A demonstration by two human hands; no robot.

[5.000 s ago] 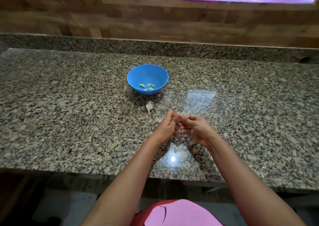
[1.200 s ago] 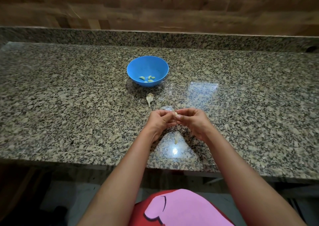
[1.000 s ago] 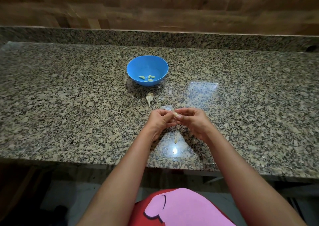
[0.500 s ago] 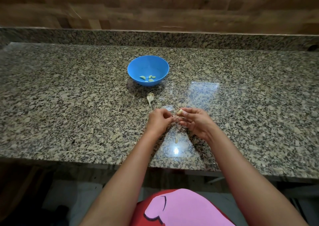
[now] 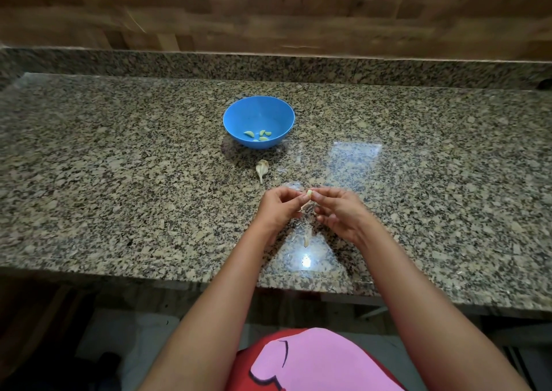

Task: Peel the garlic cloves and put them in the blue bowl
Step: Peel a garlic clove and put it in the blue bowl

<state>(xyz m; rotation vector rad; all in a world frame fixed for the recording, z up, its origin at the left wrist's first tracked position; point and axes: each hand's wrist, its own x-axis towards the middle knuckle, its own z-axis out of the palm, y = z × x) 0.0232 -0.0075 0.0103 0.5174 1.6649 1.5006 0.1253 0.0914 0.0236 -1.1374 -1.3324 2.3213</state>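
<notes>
Speckled granite table (image 5: 119, 166) before a wood-panelled wall (image 5: 268, 17). Both hands meet above the near middle of the table: the left hand (image 5: 279, 207) and right hand (image 5: 337, 210) pinch, with curled fingers, one small pale garlic clove (image 5: 309, 193), its papery skin (image 5: 305, 207) hanging below between them. The round blue plastic bowl (image 5: 236, 115) stands farther back, well apart from the hands, holding several peeled greenish cloves (image 5: 258, 135). Between bowl and hands lies an unpeeled white garlic piece (image 5: 262, 169). Thin skin scraps (image 5: 307, 236) lie on the table under the hands, partly hidden by them.
</notes>
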